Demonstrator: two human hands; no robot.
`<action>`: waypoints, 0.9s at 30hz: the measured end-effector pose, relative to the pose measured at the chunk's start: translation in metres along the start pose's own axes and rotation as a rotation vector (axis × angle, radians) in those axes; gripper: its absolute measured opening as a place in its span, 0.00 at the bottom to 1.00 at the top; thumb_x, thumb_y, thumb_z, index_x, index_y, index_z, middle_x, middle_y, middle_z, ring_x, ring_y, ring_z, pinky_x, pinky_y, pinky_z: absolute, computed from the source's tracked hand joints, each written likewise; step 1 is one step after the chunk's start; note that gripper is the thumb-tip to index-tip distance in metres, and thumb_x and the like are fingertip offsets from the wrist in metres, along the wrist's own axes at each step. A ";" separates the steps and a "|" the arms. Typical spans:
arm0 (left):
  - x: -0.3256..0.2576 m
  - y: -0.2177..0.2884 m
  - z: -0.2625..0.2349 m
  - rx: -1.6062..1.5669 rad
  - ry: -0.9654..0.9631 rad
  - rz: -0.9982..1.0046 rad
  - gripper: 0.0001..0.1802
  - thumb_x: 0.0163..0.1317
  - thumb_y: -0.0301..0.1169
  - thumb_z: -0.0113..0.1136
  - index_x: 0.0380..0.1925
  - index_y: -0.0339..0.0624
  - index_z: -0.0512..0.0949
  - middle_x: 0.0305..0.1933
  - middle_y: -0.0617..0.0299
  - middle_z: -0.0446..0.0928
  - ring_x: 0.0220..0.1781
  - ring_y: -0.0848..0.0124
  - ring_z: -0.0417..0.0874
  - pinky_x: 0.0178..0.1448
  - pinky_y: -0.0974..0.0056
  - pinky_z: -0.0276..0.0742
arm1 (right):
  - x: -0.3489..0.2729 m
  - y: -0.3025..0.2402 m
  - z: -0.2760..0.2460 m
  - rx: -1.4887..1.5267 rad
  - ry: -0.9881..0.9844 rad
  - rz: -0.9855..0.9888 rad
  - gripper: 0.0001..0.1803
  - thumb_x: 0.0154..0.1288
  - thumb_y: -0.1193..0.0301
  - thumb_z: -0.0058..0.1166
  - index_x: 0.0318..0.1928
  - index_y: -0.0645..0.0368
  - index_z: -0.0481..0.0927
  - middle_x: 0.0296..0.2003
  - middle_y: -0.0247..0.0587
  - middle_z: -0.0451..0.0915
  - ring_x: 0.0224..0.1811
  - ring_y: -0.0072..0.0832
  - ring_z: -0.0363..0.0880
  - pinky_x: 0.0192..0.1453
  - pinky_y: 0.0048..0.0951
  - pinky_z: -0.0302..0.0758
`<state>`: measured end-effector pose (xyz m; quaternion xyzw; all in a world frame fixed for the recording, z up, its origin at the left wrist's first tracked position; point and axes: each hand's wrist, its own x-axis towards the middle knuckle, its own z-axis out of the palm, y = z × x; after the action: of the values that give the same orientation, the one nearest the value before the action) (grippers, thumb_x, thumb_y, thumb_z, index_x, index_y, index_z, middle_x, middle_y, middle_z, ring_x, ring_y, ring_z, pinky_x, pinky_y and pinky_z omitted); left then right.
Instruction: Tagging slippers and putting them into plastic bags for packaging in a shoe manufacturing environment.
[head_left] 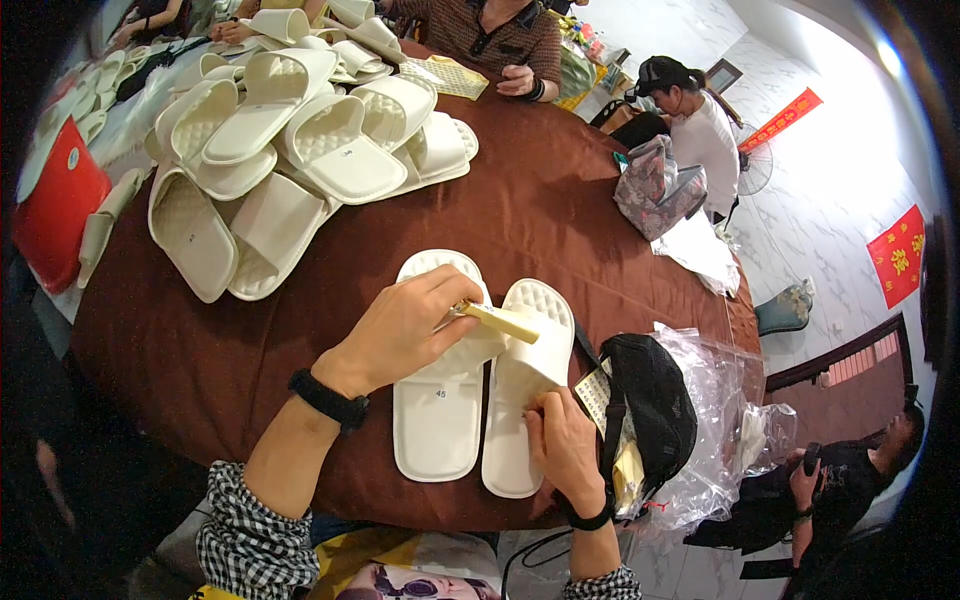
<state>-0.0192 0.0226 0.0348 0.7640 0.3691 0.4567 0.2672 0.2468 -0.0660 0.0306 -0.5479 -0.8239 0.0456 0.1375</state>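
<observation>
Two cream slide slippers lie side by side in front of me, toes pointing away. The left slipper (436, 430) has a small printed label on its insole. My left hand (405, 325) is closed, pinching a folded pale-yellow sticker sheet (505, 322) above the straps of the pair. Closed too, my right hand (563, 440) has its thumb and fingertips pressed together at the insole of the right slipper (512, 455). Whatever lies between those fingertips is hidden.
A big heap of cream slippers (345, 165) covers the table's far left. Right of my right hand are a black waist bag (650, 405), more sticker sheets and clear plastic bags (715, 400). A patterned bag (660, 190) stands at the far right edge. Other people sit around the brown-clothed table.
</observation>
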 end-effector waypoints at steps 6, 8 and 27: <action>-0.001 -0.003 0.001 0.011 0.009 0.014 0.11 0.64 0.24 0.65 0.44 0.35 0.77 0.44 0.51 0.80 0.42 0.56 0.86 0.46 0.59 0.85 | -0.002 0.002 0.000 0.123 0.001 0.007 0.07 0.69 0.74 0.56 0.43 0.62 0.72 0.37 0.50 0.76 0.37 0.50 0.80 0.40 0.46 0.77; -0.001 -0.004 0.001 0.017 0.015 0.021 0.11 0.63 0.24 0.65 0.44 0.35 0.77 0.44 0.51 0.80 0.42 0.56 0.86 0.46 0.59 0.86 | -0.002 0.003 0.000 0.148 0.000 0.017 0.07 0.69 0.74 0.56 0.43 0.63 0.72 0.37 0.51 0.76 0.37 0.51 0.79 0.40 0.46 0.77; -0.002 0.011 0.000 0.014 0.017 -0.075 0.13 0.58 0.18 0.65 0.42 0.36 0.76 0.41 0.55 0.78 0.43 0.63 0.82 0.50 0.62 0.78 | -0.098 0.016 -0.082 0.388 0.345 0.644 0.04 0.70 0.79 0.54 0.41 0.67 0.73 0.35 0.49 0.75 0.35 0.39 0.78 0.40 0.36 0.75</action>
<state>-0.0162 0.0141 0.0417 0.7478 0.4028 0.4502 0.2756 0.3194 -0.1556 0.0878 -0.7413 -0.5513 0.1481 0.3530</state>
